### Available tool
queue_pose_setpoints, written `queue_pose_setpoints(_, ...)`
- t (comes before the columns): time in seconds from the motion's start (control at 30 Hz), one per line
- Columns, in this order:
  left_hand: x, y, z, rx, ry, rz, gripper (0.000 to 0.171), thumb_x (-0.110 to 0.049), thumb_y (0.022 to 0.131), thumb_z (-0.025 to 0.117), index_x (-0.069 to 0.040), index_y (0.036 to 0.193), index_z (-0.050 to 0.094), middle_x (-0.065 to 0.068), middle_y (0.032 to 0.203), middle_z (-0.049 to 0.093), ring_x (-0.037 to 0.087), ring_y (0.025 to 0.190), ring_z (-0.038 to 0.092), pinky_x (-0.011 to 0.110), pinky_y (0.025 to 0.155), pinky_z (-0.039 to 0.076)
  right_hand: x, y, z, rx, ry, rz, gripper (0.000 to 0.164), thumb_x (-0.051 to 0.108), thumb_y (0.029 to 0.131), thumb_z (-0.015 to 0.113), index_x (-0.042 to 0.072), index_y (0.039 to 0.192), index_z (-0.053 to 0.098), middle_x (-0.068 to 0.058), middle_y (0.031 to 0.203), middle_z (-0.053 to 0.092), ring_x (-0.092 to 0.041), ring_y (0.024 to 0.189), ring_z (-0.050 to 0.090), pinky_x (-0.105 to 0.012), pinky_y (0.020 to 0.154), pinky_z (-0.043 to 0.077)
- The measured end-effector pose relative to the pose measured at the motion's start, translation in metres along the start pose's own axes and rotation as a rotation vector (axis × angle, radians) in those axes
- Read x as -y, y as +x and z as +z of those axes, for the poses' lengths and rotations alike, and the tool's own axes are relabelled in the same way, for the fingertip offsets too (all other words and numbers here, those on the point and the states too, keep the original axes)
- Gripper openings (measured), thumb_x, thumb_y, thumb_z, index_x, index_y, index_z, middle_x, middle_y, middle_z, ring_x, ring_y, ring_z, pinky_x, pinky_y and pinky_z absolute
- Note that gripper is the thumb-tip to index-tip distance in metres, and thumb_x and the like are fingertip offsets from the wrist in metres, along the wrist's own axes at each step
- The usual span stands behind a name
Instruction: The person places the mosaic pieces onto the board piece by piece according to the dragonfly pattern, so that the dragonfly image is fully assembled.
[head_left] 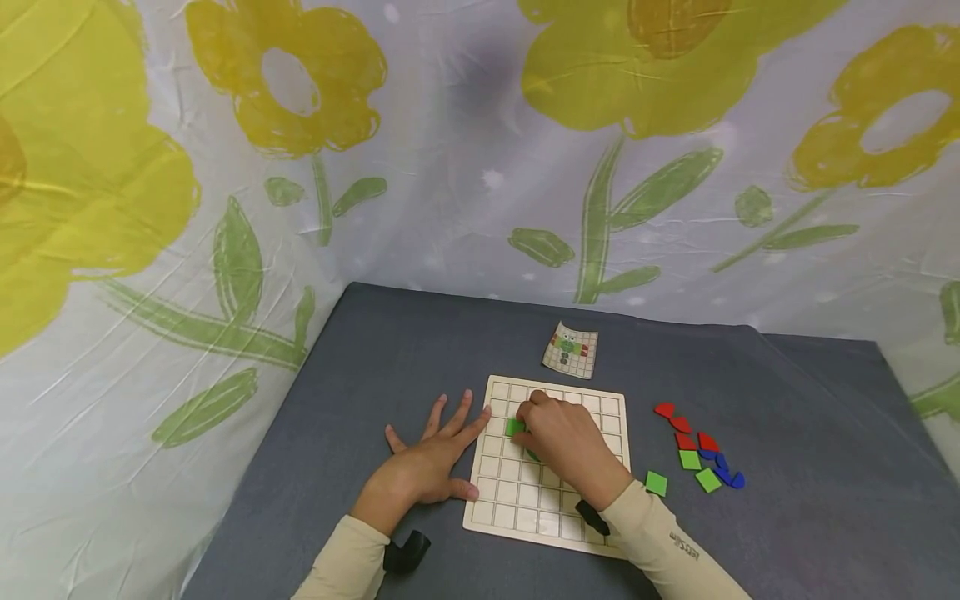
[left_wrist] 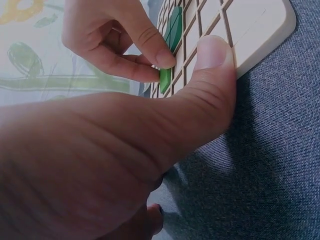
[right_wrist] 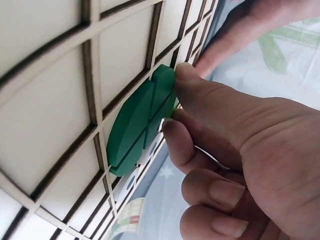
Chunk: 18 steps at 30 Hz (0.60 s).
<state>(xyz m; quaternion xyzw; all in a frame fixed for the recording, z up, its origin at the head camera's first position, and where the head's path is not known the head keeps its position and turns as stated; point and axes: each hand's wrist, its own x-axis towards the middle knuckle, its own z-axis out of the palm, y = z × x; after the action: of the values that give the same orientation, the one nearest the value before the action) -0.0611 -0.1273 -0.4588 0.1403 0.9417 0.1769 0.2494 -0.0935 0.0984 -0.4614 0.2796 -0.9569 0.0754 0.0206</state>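
Note:
A pale wooden grid board lies on the dark table. My left hand is spread along its left side, with the thumb resting on the board's edge. My right hand reaches over the board and pinches a bright green square tile between thumb and forefinger, close over the grid. Right beside that tile, several dark green pieces sit together in the cells, forming a rounded shape. White pieces with dark spots show just beyond them, partly hidden from the head view by my right hand.
A small pattern card with a coloured figure on a grid lies behind the board. To the right are loose red pieces, blue pieces and green squares; one green square lies nearer my right sleeve. A flowered cloth hangs behind.

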Motion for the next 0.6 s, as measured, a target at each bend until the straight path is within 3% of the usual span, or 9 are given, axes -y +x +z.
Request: queue_pose_setpoints(0.6, 0.0003, -0.0004, -0.0008, 0.009, -0.029, 0.009, 0.114, -0.043, 0.081, 0.088, -0.040, 0.170, 0.017, -0.004, 0.179, -0.003, 0.034, 0.164, -0.010, 0.095, 0.101, -0.006, -0.0001, -0.0005, -0.0016, -0.001, 0.020, -0.013, 0.025, 0.035, 0.084, 0.091, 0.016, 0.097, 0.082, 0.003, 0.084, 0.062, -0.014, 0.062, 0.065, -0.032, 0.050, 0.051)
